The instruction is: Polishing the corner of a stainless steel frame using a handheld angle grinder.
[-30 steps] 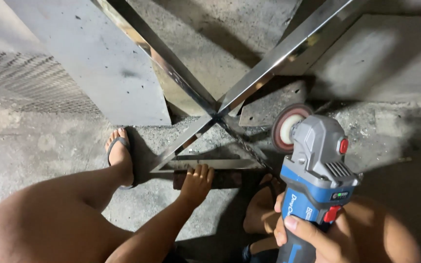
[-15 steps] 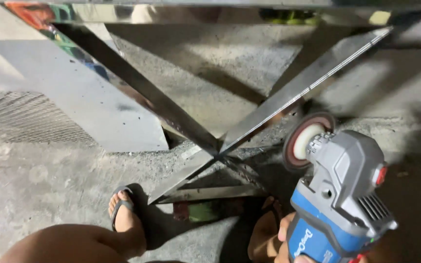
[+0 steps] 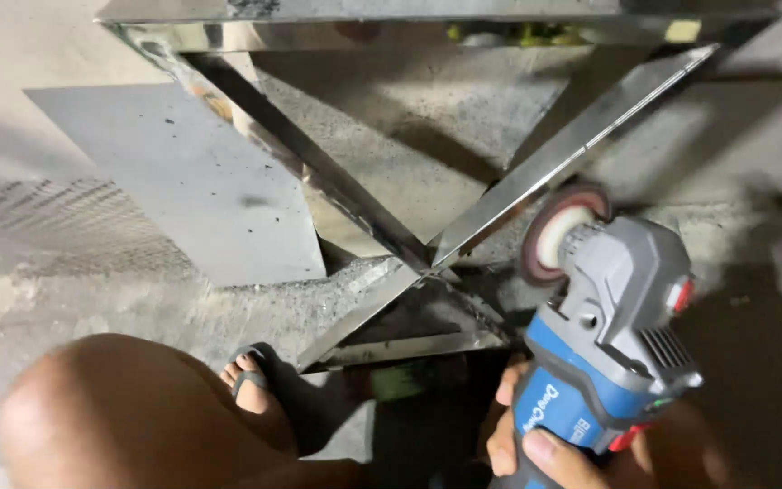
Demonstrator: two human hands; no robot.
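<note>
Rough concrete floor (image 3: 427,172) bears a polished steel X-frame (image 3: 427,258) and a grey sheet (image 3: 192,190).

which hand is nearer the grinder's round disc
Right. The right hand grips the blue handle of the angle grinder, just below the disc. The left hand is not in view.

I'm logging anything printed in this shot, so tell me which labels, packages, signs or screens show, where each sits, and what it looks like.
Printed marking: on the blue body of the angle grinder, lower right, held in the right hand; white lettering on blue, running slantwise.
No packages, signs or screens are visible.
</note>
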